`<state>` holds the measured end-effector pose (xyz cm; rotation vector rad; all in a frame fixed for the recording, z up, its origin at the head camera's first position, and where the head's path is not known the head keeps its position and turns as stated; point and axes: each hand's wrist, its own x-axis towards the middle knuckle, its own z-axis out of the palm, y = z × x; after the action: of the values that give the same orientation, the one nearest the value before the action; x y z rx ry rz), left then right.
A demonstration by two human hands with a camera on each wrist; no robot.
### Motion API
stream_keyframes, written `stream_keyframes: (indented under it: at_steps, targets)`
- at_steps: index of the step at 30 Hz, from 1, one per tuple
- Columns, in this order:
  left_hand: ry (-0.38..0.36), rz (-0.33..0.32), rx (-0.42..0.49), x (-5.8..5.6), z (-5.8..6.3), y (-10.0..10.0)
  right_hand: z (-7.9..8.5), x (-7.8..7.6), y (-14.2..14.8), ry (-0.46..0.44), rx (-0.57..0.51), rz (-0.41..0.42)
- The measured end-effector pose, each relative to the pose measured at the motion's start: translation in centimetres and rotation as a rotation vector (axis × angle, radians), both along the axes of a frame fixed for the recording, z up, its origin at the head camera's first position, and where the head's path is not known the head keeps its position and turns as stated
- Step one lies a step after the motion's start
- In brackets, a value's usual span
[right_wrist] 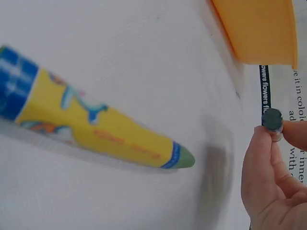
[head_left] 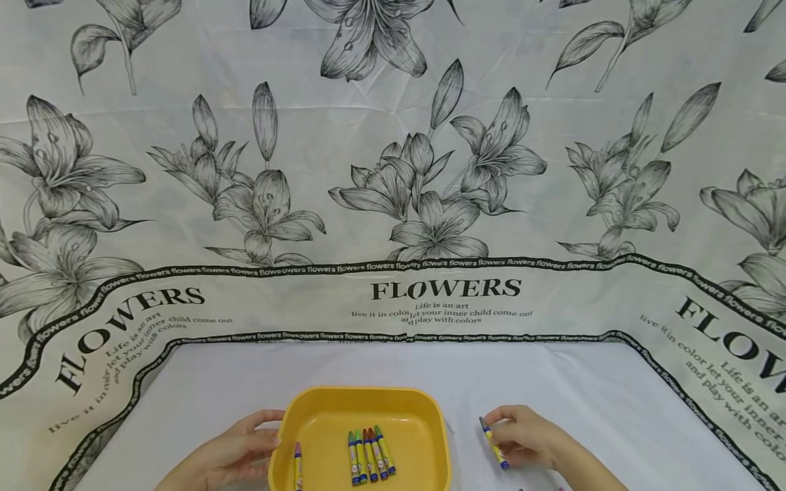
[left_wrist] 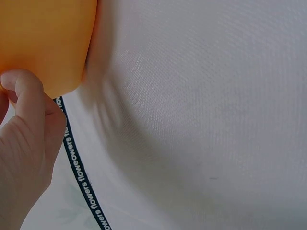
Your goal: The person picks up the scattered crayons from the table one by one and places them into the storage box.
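My left hand (head_left: 230, 453) grips the left side of a yellow plastic tray (head_left: 362, 394); in the left wrist view its bent fingers (left_wrist: 29, 93) meet the orange-looking outer wall (left_wrist: 48, 43). Inside the tray several crayons (head_left: 370, 455) lie side by side, with green, red and brown tips. One pink-tipped crayon (head_left: 298, 467) lies apart near the tray's left wall. To the right of the tray, my right hand (head_left: 522, 436) pinches a dark grey-green crayon (head_left: 493, 443) in a yellow and blue wrapper. Its dark end (right_wrist: 272, 119) shows between thumb and fingers in the right wrist view.
A green-tipped crayon (right_wrist: 105, 120) lies on the white cloth (right_wrist: 120, 43), large in the right wrist view. Crayon tips peek in at the head view's bottom edge, by the right hand. A flower-printed curtain (head_left: 430, 300) borders the table's back and sides.
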<state>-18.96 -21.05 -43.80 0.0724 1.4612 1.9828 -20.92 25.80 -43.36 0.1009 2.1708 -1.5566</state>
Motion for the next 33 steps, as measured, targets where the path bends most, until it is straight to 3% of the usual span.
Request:
stream_keyframes:
  at_steps: [14, 33]
  targets:
    - [-0.018, 0.003, 0.005, 0.0, 0.0, 0.0, 1.8, -1.1, -2.4, -0.044, -0.132, 0.033]
    - [-0.016, 0.004, 0.019, 0.1, 0.2, 0.1, 3.7, -1.9, -7.3, -0.031, -0.183, 0.105]
